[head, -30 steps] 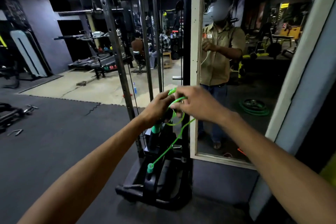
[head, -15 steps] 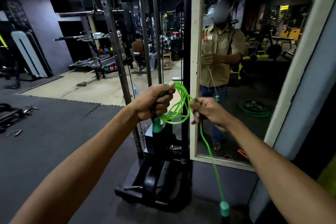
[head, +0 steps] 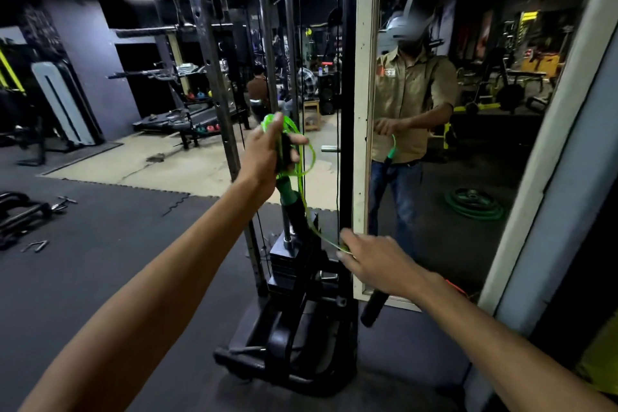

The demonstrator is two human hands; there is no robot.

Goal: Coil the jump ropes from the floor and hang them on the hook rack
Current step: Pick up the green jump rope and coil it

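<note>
Low before the white-framed wall mirror (head: 363,110), the right hand (head: 374,261) pinches a thin, glossy green plastic jump rope (head: 270,120). Its wrist hides the top of a black cylindrical handle (head: 372,309). Higher, left of the mirror, the left hand's (head: 267,150) grip wraps the looped coils and the green-collared handle (head: 289,192).

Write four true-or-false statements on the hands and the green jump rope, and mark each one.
1. The left hand grips coiled loops of the green jump rope. True.
2. The right hand holds nothing. False: it pinches a strand of the rope.
3. A black handle shows below the right hand. True.
4. The rope lies on the floor. False: both hands hold it up.
</note>
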